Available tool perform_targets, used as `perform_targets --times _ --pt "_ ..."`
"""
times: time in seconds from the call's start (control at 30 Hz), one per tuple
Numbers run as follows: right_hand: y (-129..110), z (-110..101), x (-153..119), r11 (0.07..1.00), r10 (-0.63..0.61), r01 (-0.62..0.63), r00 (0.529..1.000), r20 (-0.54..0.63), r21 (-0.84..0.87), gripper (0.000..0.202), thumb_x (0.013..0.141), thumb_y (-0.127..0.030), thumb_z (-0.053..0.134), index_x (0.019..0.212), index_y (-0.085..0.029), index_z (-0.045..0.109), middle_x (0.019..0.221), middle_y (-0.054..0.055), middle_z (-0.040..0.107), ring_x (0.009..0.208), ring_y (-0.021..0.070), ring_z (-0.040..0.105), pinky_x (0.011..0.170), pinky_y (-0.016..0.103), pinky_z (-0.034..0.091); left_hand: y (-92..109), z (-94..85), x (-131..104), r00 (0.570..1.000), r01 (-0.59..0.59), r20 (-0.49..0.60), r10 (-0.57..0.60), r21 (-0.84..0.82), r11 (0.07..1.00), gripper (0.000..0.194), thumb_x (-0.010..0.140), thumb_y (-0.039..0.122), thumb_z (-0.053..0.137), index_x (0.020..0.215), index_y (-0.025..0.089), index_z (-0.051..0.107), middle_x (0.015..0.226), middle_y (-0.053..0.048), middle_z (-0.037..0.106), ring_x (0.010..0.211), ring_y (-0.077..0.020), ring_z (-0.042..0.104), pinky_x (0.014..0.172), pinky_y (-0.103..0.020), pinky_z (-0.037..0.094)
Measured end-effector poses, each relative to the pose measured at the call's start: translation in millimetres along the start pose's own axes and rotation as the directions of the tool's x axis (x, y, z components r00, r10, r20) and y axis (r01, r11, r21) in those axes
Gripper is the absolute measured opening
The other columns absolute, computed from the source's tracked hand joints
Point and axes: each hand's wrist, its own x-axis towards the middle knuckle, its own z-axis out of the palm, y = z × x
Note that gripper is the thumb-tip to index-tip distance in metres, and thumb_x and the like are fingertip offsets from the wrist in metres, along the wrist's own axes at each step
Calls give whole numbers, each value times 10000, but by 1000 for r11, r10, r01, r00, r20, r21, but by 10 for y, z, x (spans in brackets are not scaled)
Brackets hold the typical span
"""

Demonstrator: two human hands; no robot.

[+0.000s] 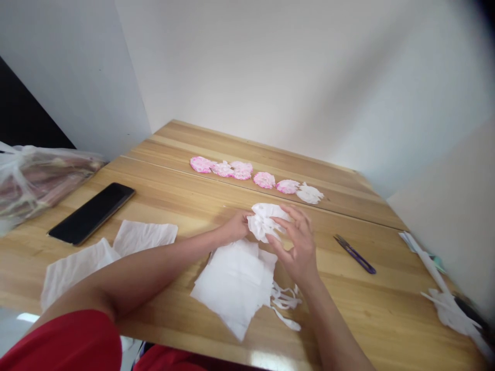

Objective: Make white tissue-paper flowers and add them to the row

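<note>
Above the middle of the table I hold a white tissue-paper flower (263, 219) with ruffled petals. My left hand (234, 228) is closed at the flower's left side, its fingertips partly hidden behind the paper. From the right, my right hand (297, 239) has its thumb and fingers curved on the petals. Under my hands lies a stack of white tissue sheets (235, 288). Curled white paper strips (285, 299) are beside its right edge.
A row of pink-and-white paper flowers (264, 180) ends in a white flower (310, 193). Purple-handled thread snips (355, 254) lie at right. At left are a phone (93, 212), loose tissue sheets (145, 234) and a filled plastic bag (42, 180). White wrapped sticks (429, 260) lie far right.
</note>
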Motion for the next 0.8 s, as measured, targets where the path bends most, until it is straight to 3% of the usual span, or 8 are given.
perform_targets --times 0.27,0.47,0.8 --pt "9 -40 19 984 118 -123 992 47 130 168 883 -285 600 1004 -226 701 1277 111 611 1222 279 522 1029 507 398 -30 -4 35 993 -109 50 106 55 993 123 542 186 733 619 112 671 652 -12 679 628 -118 560 635 -224 428" --pt "6 -27 13 997 49 -54 995 81 56 248 828 -332 669 1056 -240 698 1329 109 591 1253 313 501 1029 546 383 -27 -2 41 993 -118 -3 118 46 992 131 560 206 706 646 109 691 665 -19 691 641 -122 570 654 -229 444" --pt "21 14 4 997 73 -74 995 65 13 149 864 -242 606 985 -232 693 1257 101 629 1209 279 529 1015 512 403 -23 9 29 992 -114 57 111 59 992 91 542 175 694 612 118 679 614 8 655 593 -99 530 613 -211 419"
